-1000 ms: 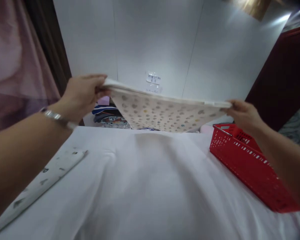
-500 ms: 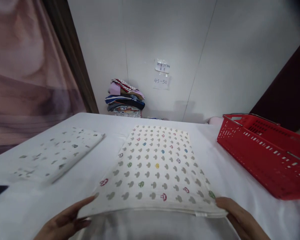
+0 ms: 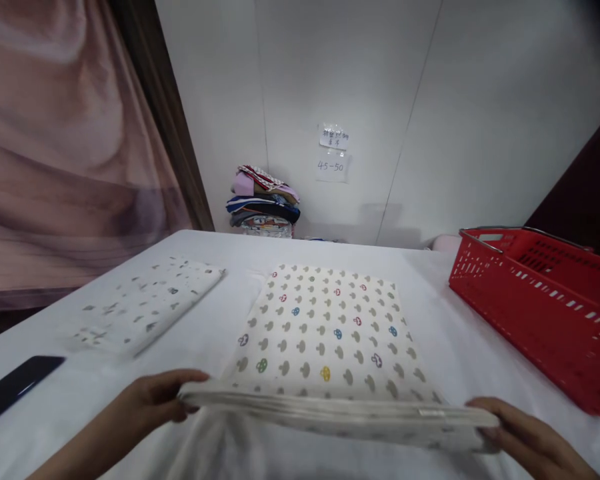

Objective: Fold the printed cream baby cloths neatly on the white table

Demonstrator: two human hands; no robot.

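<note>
Pinched between thumb and fingers of the left hand (image 3: 167, 398) and the right hand (image 3: 513, 430), the near edge of the mushroom-print cloth (image 3: 325, 327) is raised above the white table (image 3: 425, 320), its far part lying flat. Left of it rests a folded patterned cloth (image 3: 155, 303), with a dark phone-like object (image 3: 17, 387) nearer; right stands a red basket (image 3: 540, 320).

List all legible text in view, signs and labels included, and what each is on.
"45-50": handwritten on the lower white paper sheet on the pale grey wall.
Upper white paper note, just above it: handwritten characters, too blurred to quote.
Small white tag on the near edge of the mushroom-print cream cloth: no text readable.
</note>
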